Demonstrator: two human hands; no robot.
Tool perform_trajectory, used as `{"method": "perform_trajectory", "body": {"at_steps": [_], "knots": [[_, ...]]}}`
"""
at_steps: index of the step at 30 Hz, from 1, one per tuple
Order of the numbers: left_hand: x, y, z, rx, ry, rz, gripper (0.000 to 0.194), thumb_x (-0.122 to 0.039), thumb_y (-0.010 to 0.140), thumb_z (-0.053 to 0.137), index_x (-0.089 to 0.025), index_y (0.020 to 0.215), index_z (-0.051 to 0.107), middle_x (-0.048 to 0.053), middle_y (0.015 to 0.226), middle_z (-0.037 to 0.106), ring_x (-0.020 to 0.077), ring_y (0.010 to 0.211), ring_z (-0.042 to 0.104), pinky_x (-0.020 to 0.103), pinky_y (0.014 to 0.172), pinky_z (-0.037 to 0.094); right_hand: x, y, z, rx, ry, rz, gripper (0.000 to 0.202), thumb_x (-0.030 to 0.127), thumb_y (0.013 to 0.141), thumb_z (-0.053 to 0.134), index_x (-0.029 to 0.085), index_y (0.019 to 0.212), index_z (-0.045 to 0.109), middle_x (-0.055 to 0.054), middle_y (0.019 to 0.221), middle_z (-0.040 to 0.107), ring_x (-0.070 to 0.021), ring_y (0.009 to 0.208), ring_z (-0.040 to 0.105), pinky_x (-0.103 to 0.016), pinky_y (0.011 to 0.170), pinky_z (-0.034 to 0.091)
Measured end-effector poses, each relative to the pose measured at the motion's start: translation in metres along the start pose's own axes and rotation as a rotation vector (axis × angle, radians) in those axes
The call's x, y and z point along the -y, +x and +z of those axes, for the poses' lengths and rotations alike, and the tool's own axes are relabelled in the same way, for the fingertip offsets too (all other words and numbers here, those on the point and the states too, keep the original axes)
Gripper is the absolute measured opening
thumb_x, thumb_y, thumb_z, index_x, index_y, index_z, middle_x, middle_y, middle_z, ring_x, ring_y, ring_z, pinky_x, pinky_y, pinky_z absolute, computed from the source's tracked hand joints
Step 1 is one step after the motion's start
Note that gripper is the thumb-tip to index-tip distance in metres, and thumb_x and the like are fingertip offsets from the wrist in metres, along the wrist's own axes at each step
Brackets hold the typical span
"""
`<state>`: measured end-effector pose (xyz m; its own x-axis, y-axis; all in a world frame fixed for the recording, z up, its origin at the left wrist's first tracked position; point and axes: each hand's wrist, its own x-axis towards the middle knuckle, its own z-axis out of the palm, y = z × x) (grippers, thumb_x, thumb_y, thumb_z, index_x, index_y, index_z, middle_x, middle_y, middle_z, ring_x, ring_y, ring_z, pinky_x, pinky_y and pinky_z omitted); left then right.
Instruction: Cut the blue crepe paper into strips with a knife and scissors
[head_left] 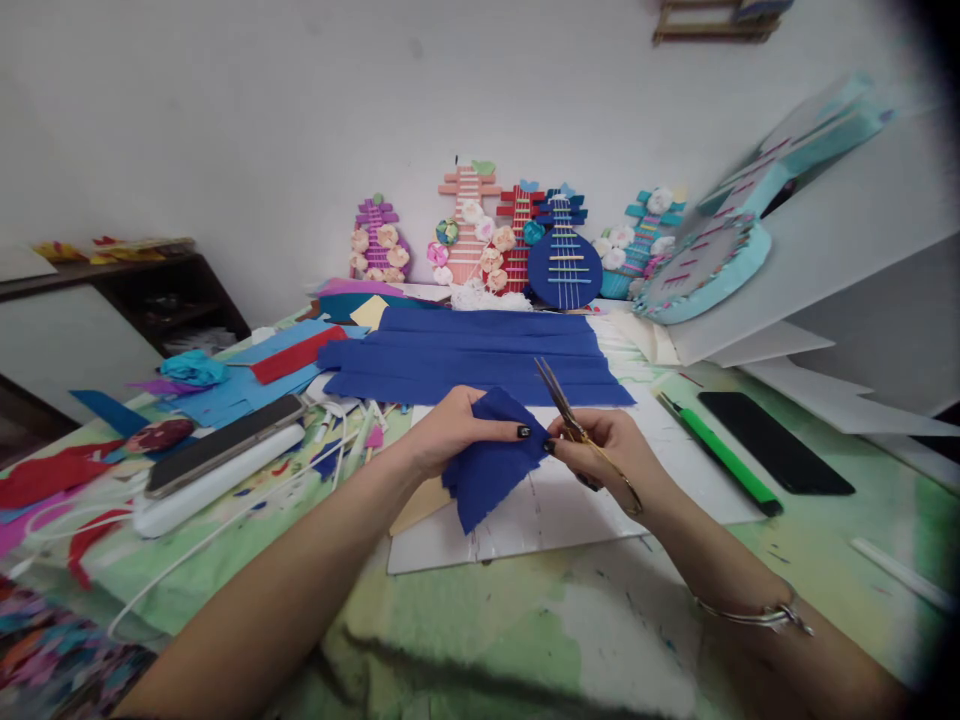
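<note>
My left hand (455, 432) pinches a piece of blue crepe paper (491, 480) between thumb and fingers, and its loose corner hangs down over a white board (592, 510). In my right hand (611, 450) is a pair of scissors (570, 420), blades pointing up and away to the left. The right thumb and fingertips also touch the right edge of the blue piece. Behind both hands lie wide strips of the same blue crepe paper (480, 350). A tan sheet (420, 505) shows partly under the held piece.
Phone (225, 445) on a white box, cables and paper scraps crowd the left. A green utility knife (720, 455) and black phone (776, 440) lie right. Decorated lute-shaped crafts (564, 265) stand along the wall; a large light-blue one (712, 260) leans at right beside white boards.
</note>
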<state>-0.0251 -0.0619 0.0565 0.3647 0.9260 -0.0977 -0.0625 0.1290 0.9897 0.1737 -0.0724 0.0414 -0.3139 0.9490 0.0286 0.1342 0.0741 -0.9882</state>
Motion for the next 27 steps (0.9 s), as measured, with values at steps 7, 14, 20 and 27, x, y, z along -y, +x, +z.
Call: {"method": "perform_trajectory", "body": {"at_steps": [7,14,20,27], "knots": [[-0.0004,0.0015,-0.0005,-0.024,-0.057,0.012,0.026,-0.027,0.056,0.086,-0.011,0.071,0.073,0.007,0.066,0.070,0.0159,0.057,0.065,0.026,0.060,0.053,0.0023,-0.0025,0.0017,0.038,-0.014,-0.011,0.018,0.032,0.066,0.067,0.016,0.071,0.061,0.008,0.044,0.041,-0.0060,0.038,0.032,-0.021,0.038,0.024],[-0.0025,0.0009,-0.0050,-0.047,-0.092,0.028,0.022,-0.026,0.059,0.084,-0.011,0.071,0.074,0.009,0.067,0.071,0.0160,0.057,0.066,0.025,0.058,0.053,0.0041,-0.0043,-0.0040,0.183,-0.104,-0.033,0.028,0.042,0.075,0.069,0.015,0.070,0.061,0.006,0.048,0.044,-0.0072,0.043,0.036,-0.023,0.042,0.026],[-0.0041,0.0001,-0.0059,-0.007,-0.074,0.053,0.027,-0.028,0.062,0.083,-0.010,0.080,0.076,0.011,0.075,0.073,0.0177,0.063,0.068,0.026,0.064,0.054,0.0089,-0.0082,-0.0036,0.234,-0.172,0.001,0.035,0.048,0.075,0.069,0.015,0.068,0.061,0.006,0.047,0.041,-0.0069,0.044,0.036,-0.022,0.043,0.026],[-0.0039,0.0009,-0.0063,0.014,-0.046,0.052,0.030,-0.029,0.062,0.083,-0.009,0.084,0.076,0.013,0.076,0.073,0.0193,0.067,0.069,0.028,0.066,0.054,0.0051,-0.0063,-0.0055,0.237,-0.216,0.004,0.032,0.046,0.076,0.068,0.015,0.071,0.063,0.006,0.048,0.042,-0.0068,0.043,0.037,-0.022,0.042,0.026]]}}
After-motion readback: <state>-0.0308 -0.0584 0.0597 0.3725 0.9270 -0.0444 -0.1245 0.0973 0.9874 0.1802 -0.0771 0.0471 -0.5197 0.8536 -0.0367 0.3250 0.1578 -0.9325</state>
